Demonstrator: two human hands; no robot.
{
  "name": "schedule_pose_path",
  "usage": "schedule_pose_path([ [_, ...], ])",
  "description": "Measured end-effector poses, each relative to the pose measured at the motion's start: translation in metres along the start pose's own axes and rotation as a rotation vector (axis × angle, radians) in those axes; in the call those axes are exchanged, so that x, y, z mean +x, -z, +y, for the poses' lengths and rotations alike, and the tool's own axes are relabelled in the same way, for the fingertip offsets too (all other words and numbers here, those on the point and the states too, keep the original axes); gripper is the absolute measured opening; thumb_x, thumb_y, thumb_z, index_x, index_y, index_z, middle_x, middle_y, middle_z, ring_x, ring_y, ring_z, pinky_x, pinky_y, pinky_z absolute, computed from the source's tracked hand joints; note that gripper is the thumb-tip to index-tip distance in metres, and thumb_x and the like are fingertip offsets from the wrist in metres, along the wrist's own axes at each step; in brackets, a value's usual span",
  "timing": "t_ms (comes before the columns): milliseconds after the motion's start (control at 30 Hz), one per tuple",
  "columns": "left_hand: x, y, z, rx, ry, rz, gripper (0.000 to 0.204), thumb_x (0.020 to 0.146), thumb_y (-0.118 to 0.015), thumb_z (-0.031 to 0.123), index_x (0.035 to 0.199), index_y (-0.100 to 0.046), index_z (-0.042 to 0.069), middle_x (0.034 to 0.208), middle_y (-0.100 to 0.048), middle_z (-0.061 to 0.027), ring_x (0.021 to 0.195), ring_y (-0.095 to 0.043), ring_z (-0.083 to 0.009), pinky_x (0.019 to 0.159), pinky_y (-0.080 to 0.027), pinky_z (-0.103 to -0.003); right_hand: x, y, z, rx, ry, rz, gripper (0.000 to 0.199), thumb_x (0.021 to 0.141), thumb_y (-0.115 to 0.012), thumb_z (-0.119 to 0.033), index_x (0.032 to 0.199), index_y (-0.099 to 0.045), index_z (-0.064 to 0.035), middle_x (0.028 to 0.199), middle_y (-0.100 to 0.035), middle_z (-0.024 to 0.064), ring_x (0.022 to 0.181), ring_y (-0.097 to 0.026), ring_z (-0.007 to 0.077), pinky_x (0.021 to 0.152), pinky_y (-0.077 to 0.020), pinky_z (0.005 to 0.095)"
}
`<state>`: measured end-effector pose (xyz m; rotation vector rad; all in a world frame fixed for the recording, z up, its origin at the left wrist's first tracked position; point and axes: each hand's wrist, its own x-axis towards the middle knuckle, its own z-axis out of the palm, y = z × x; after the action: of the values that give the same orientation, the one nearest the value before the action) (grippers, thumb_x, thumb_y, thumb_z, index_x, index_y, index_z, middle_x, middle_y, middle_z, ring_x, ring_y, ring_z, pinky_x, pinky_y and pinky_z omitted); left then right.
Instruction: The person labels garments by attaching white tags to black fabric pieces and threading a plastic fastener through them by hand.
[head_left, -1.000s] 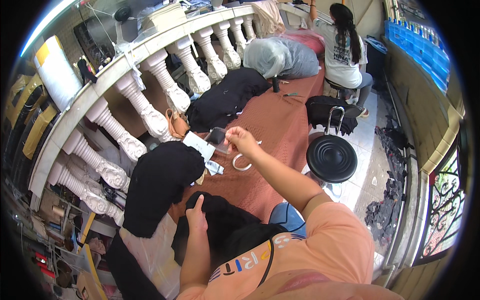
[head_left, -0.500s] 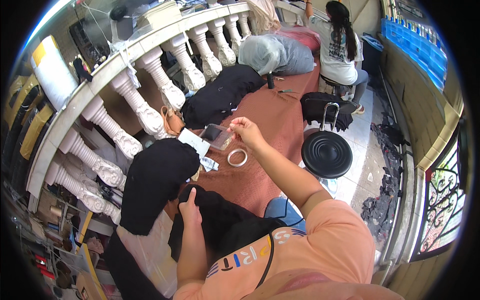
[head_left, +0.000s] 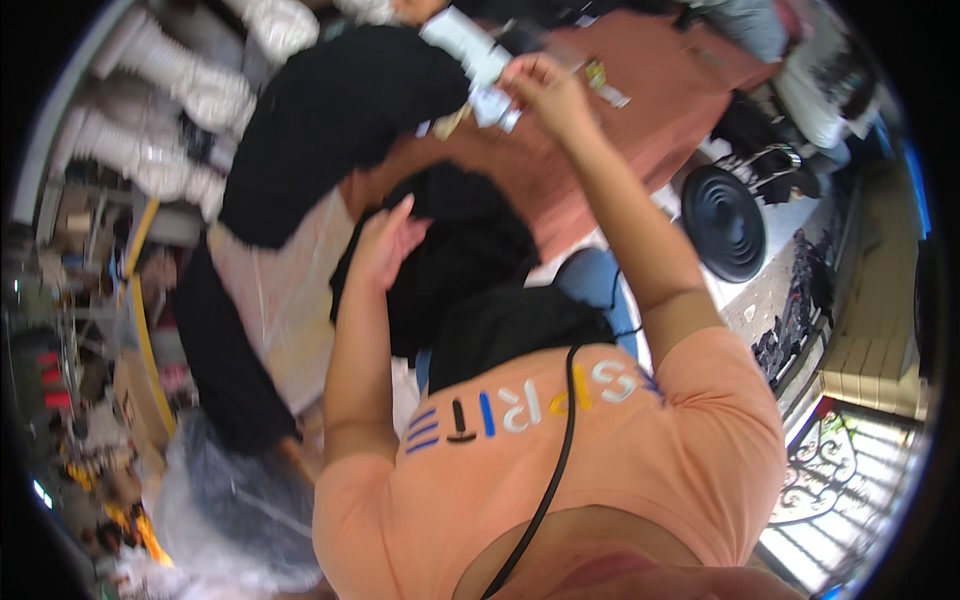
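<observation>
Near the top middle, the right hand [head_left: 550, 95] has its fingertips close together, just beside white paper [head_left: 462, 42]; I can't tell if it holds anything. Left of the middle, the left hand [head_left: 385, 245] is loose, over black cloth [head_left: 465, 215]. The brown-covered desk [head_left: 670, 120] is up top.

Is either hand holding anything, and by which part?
Cannot be told: the left hand is at the black cloth, the right hand by the white papers; blur hides any grip.

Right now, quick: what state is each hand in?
Left hand: open, at the black fabric.
Right hand: fingers curled near the white paper; whether it holds anything cannot be told.
</observation>
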<state>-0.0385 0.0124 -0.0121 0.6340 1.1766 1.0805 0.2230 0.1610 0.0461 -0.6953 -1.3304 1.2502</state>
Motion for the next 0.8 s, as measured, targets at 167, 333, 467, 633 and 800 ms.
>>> schedule_pose_path([
  [167,-0.052,0.004,0.037,0.573,0.028,-0.012,0.04,0.087,-0.06,0.033,0.108,-0.059,-0.001,0.103,-0.064,-0.01,0.096,-0.061,-0.0164,0.084,-0.045,-0.028,-0.007,-0.021,0.025,-0.545,-0.213,-0.051,0.014,0.078,-0.063,-0.012,0.087,-0.063,-0.0017,0.087,-0.065,0.0128,0.077,-0.063,0.0257,0.068,-0.0489,0.0367],
  [333,-0.136,-0.059,0.087,0.857,-0.54,-0.613,0.054,0.079,-0.061,0.038,0.116,-0.056,-0.002,0.107,-0.063,-0.0129,0.107,-0.055,-0.023,0.092,-0.04,-0.04,-0.026,-0.023,0.012,-0.967,0.181,-0.124,0.027,0.076,-0.066,-0.016,0.099,-0.063,-0.0024,0.095,-0.063,0.019,0.086,-0.063,0.0322,0.074,-0.0494,0.0367],
  [467,-0.147,-0.106,0.088,0.605,-0.944,-1.487,0.023,0.084,-0.057,0.025,0.098,-0.062,0.008,0.102,-0.06,-0.015,0.103,-0.057,-0.0323,0.089,-0.042,-0.051,-0.045,-0.008,0.0,-1.135,0.202,-0.339,0.028,0.078,-0.066,-0.017,0.103,-0.061,-0.005,0.094,-0.064,0.0137,0.084,-0.063,0.0272,0.075,-0.0491,0.0353],
  [633,-0.156,-0.106,0.089,0.387,-0.945,-1.681,0.016,0.086,-0.048,0.017,0.085,-0.06,0.007,0.092,-0.058,-0.0138,0.085,-0.058,-0.0306,0.085,-0.042,-0.054,-0.072,-0.032,0.008,-1.062,0.299,-0.583,0.039,0.074,-0.071,-0.024,0.109,-0.058,-0.0124,0.106,-0.058,0.008,0.1,-0.054,0.0314,0.084,-0.0454,0.0401],
  [800,-0.191,-0.087,0.111,0.193,-0.83,-1.671,0.017,0.082,-0.051,0.017,0.076,-0.061,0.004,0.083,-0.059,-0.0134,0.082,-0.057,-0.0295,0.08,-0.046,-0.043,-0.08,-0.066,0.015,-1.152,0.352,-0.623,0.034,0.071,-0.07,-0.018,0.103,-0.059,-0.0097,0.11,-0.054,0.0091,0.107,-0.05,0.0299,0.087,-0.0415,0.0411],
])
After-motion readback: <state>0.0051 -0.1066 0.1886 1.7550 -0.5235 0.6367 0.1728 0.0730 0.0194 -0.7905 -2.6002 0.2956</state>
